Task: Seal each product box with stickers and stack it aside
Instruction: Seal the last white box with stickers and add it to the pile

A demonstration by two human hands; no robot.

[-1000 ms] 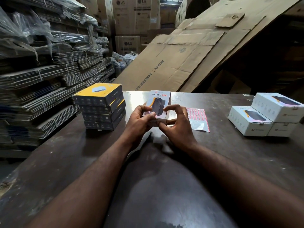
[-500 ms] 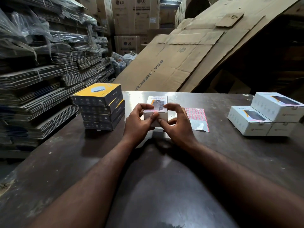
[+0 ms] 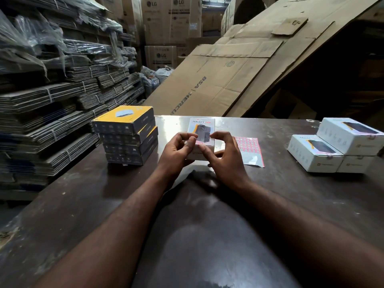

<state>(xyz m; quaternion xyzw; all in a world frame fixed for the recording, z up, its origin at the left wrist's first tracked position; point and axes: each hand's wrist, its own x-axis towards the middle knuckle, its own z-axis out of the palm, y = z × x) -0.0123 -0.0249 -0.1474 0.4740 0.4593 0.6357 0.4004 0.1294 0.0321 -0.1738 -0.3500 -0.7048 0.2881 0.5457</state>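
Note:
A white product box (image 3: pixel 202 129) marked HALLEY 20K lies flat at the middle of the dark table (image 3: pixel 207 225). A small pink sticker (image 3: pixel 200 144) sits over the box's near edge. My left hand (image 3: pixel 176 151) grips the near left corner, thumb at the top edge and fingers curled. My right hand (image 3: pixel 225 156) holds the near right corner, thumb on top and index finger pressed to the near face. A sheet of pink stickers (image 3: pixel 250 147) lies just right of my right hand.
Three white boxes (image 3: pixel 336 148) are stacked at the table's right. A pile of several yellow-and-dark boxes (image 3: pixel 127 135) stands at the left. Bundled flat cardboard (image 3: pixel 52 100) fills the left side, and large cardboard sheets (image 3: pixel 239 69) lean behind the table.
The white box, tilted up on its near end a second ago, has been lowered flat onto the table. Both hands stay at its near end, fingers shifted over the sticker.

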